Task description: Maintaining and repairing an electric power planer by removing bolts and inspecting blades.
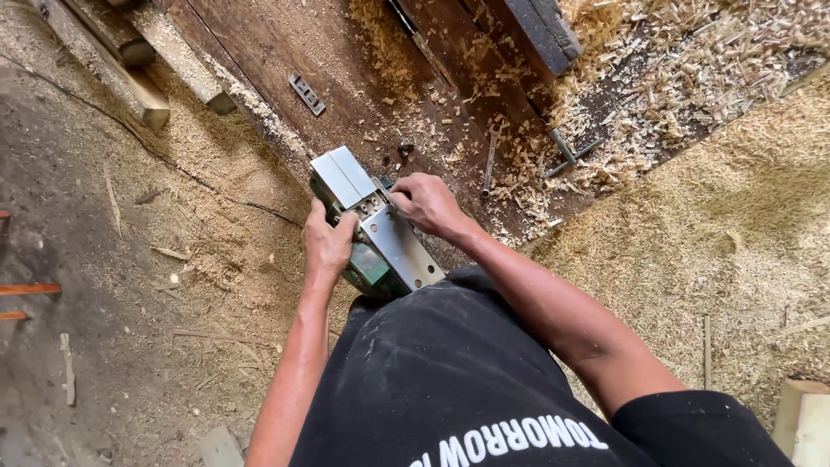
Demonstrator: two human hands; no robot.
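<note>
Upturned planer point(373, 223) between both hands' grip

Black short-sleeved shirt, white lettering

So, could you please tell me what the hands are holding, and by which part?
The left hand grips the green side of an upturned electric planer; the right hand rests fingers on its metal sole near the blade.

I see one view only, from the camera on the person's head: it looks steeply down, close over both forearms, onto the dark, shavings-strewn wooden counter point(285, 52) and sawdust-covered floor point(735, 233).
</note>
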